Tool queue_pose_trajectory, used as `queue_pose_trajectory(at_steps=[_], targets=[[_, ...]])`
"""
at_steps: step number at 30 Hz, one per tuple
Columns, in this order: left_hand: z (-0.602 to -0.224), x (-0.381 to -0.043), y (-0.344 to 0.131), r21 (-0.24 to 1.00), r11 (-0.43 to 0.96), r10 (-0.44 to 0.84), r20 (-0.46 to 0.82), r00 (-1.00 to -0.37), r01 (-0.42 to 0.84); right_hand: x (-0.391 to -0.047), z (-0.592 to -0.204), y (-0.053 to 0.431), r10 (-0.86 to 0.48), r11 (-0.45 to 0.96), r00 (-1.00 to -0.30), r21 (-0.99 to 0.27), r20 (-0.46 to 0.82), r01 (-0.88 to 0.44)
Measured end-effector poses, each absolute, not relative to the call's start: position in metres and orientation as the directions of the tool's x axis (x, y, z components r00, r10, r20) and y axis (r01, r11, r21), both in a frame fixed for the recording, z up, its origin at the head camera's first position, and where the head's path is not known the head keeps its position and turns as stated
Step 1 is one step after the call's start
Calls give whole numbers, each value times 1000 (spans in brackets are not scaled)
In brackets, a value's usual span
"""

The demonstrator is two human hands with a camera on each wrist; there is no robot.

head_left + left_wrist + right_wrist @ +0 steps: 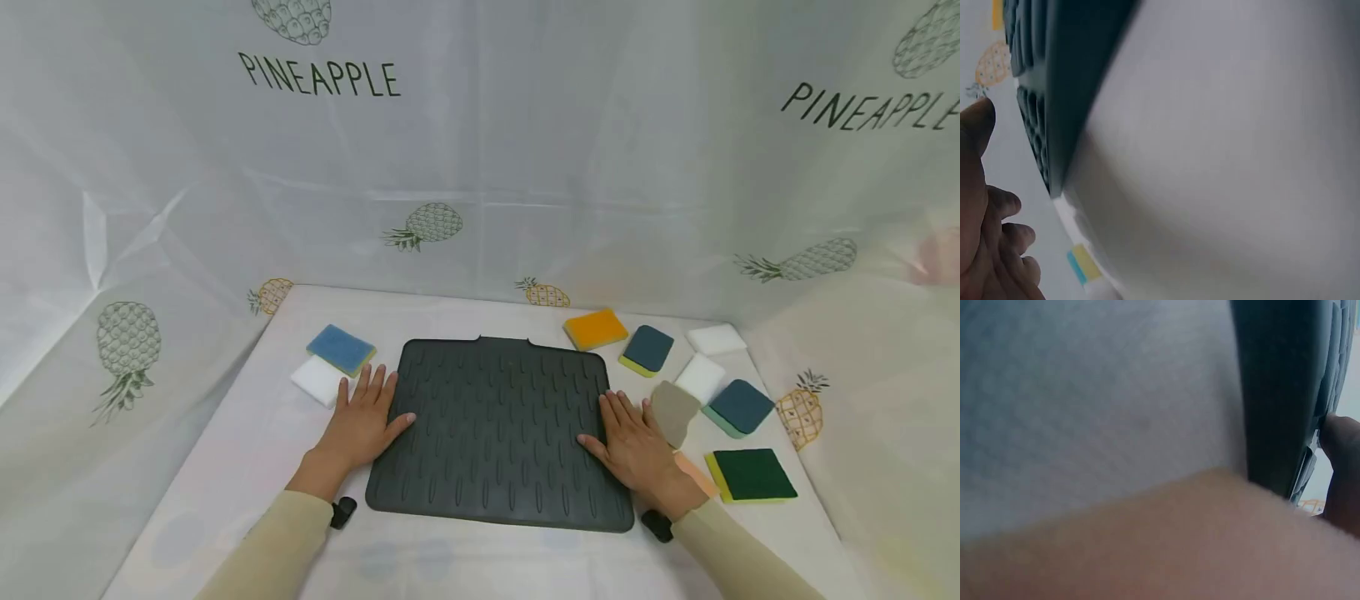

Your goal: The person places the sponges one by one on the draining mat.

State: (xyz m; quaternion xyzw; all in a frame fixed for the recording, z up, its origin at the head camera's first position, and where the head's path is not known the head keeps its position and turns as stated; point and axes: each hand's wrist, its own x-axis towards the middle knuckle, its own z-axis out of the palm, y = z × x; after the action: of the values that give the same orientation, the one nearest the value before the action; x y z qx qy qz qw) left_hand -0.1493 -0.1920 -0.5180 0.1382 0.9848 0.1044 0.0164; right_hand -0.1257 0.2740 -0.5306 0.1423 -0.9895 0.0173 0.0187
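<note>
A: Readable text?
B: "PINEAPPLE" [320, 75] in dark capitals, head view, upper left, printed on the white cloth backdrop [555, 142].
A: Any more?
B: Second print [870, 108], same word, upper right, same backdrop, letters slanted.

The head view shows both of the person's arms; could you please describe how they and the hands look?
The left hand and right hand are ungloved. The left sleeve and right sleeve are plain beige and long; a small black device sits at each inner wrist.

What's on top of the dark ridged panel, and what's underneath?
On the dark ridged panel, the left hand and right hand overlap opposite side edges; nothing else shows there. Whatever lies beneath is covered.
</note>
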Motion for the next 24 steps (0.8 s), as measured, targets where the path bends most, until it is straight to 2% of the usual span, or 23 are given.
queue_pose_trajectory(at_steps=[10, 14, 19, 24], targets=[[-502, -170, -237, 130, 958, 255, 32, -966, 257, -125, -530, 274, -294, 956, -955, -13, 30, -294], [-495, -171, -263, 112, 963, 238, 84, -968, 247, -125, -531, 273, -300, 954, -953, -11, 36, -301], [-496, -170, -291, 132, 973, 166, 163, -973, 188, -125, -532, 274, -304, 952, -952, -17, 41, -305], [-504, -170, -307, 153, 981, 91, 153, -984, 115, -127, -534, 274, -303, 952, -952, -23, 51, -304]])
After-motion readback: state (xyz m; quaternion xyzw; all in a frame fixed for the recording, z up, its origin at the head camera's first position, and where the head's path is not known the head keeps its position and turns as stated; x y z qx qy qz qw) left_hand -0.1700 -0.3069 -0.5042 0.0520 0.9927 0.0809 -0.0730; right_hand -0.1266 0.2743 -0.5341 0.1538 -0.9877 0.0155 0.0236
